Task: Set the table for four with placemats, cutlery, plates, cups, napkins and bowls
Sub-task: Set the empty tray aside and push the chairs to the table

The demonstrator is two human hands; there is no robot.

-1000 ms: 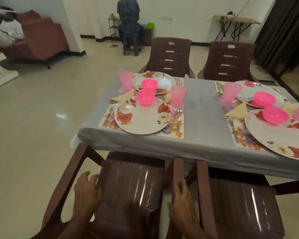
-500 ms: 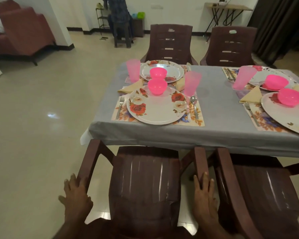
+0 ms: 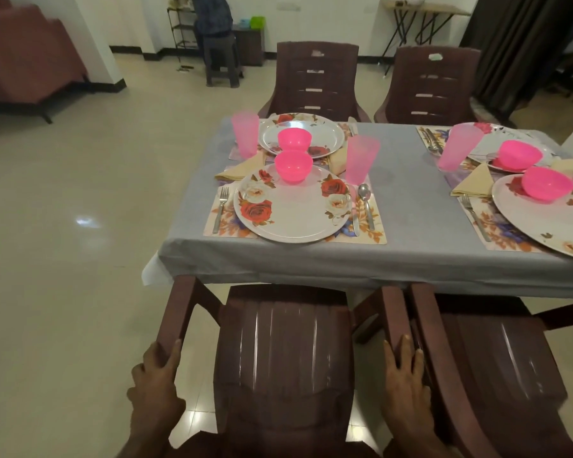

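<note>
Both hands [image 3: 156, 381] on chair [image 3: 283, 352] armrests (seat edge under tablecloth [image 3: 407, 206]).

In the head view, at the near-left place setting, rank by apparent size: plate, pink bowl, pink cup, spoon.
1. Plate, clearly largest.
2. Pink cup and pink bowl: look alike in size, not ranked.
3. Spoon, smallest.

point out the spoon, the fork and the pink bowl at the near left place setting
spoon [image 3: 364, 193], head view, on its bowl end
fork [image 3: 220, 209], head view, on its handle
pink bowl [image 3: 293, 166], head view, on its outer wall
</note>
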